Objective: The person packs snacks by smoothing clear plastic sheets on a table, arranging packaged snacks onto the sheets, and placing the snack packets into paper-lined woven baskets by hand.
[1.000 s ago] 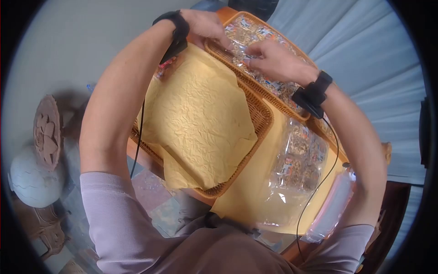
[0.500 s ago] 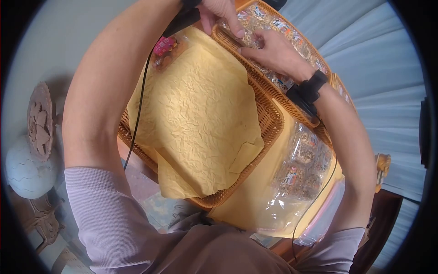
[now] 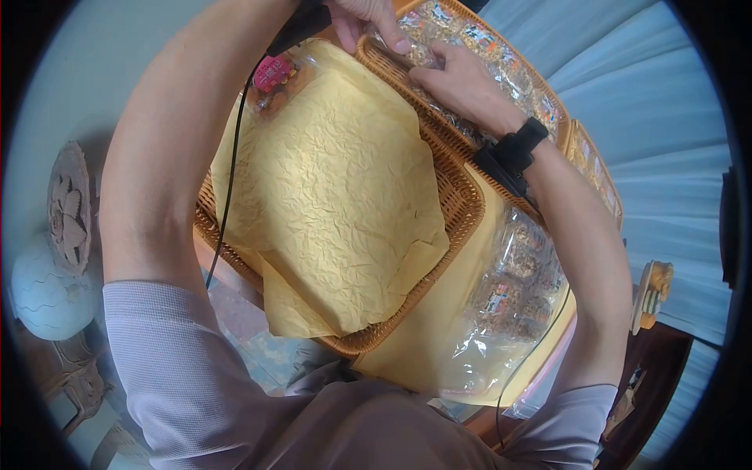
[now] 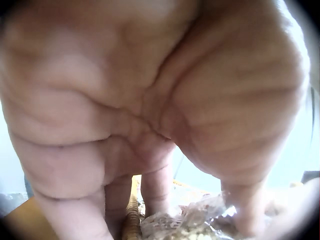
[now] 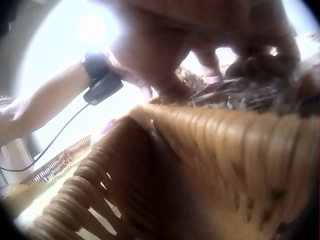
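Observation:
At the top of the head view my left hand (image 3: 365, 19) straddles the near corner of a wicker basket (image 3: 376, 66) full of clear, printed packets (image 3: 470, 35) with brownish crumbly contents. The left wrist view shows its thumb and a finger on either side of a clear plastic packet (image 4: 187, 224), with other fingers outside the rim. Just to the right, my right hand (image 3: 468, 88) reaches over the basket's long side. Its fingers curl at the same packet (image 3: 419, 55), thumb near the rim. The right fingertips are partly hidden in the right wrist view.
Crumpled yellow paper (image 3: 337, 188) lines a nearer wicker basket (image 3: 462, 204), with a pink-labelled packet (image 3: 276, 77) at its far end. On the right a clear bag (image 3: 501, 305) of packets lies on yellow paper. Cables run from both wrists. A pale curtain (image 3: 627, 102) hangs behind.
The head view has shifted, bringing the pink-labelled packet into sight. Both hands stay close together at the far basket's corner, the left now higher in view and over the rim.

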The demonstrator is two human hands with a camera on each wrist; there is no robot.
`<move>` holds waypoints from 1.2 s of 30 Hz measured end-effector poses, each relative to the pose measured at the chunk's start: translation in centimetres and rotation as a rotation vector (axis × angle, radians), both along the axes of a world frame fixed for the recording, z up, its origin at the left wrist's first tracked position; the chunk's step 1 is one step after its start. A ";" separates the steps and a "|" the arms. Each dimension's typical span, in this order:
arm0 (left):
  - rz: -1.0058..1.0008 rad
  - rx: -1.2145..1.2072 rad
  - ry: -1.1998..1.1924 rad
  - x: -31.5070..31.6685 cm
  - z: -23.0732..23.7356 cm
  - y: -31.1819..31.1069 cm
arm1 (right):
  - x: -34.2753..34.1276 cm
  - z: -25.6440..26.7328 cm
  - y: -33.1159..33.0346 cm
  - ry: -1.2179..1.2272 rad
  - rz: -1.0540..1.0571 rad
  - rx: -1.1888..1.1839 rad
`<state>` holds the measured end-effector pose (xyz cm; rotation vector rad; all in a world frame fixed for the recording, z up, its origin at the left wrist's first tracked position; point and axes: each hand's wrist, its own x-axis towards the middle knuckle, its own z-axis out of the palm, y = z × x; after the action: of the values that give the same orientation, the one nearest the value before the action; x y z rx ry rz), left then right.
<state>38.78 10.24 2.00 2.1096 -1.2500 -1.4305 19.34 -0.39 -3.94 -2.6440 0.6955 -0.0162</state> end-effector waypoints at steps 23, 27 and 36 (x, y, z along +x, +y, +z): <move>-0.182 -0.050 -0.161 -0.6 -1.8 0.0 | -1.8 0.4 -1.0 -0.052 0.027 0.338; -0.216 0.009 -0.113 -0.2 -2.7 -1.2 | -2.0 0.3 -1.3 -0.041 0.043 0.355; -0.334 0.170 -0.056 1.1 -3.8 -3.1 | -1.9 1.5 -0.1 0.002 -0.022 0.357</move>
<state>39.93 7.11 -1.80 2.1351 -1.6165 -1.6757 17.46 -0.49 -2.41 -2.2954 0.6597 0.0953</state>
